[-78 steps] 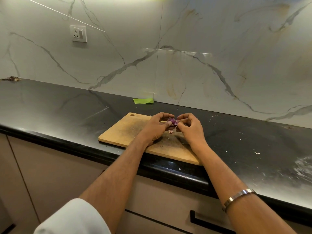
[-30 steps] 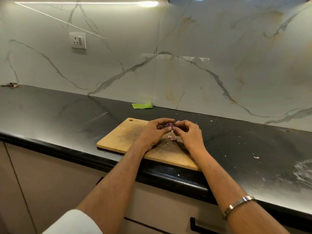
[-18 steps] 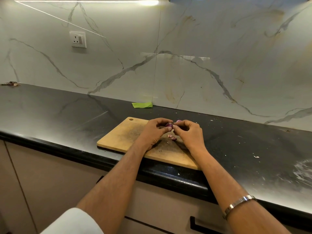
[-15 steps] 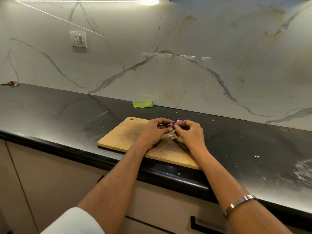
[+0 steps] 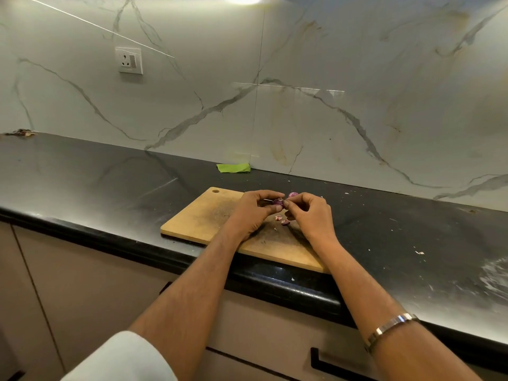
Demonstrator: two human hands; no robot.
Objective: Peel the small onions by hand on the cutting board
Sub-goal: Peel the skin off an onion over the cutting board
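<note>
Small purple onion (image 5: 277, 201) held above far half of wooden cutting board (image 5: 198, 220), pinched between curled fingertips of left hand (image 5: 251, 213) and right hand (image 5: 309, 213). Second purple piece (image 5: 293, 194) just behind right fingers; peel scraps (image 5: 283, 220) on board below the hands. Board near front edge of black countertop (image 5: 82, 182); green tape (image 5: 233, 168) at marble backsplash (image 5: 330, 64); metal bracelet (image 5: 390, 327) on right wrist.
</note>
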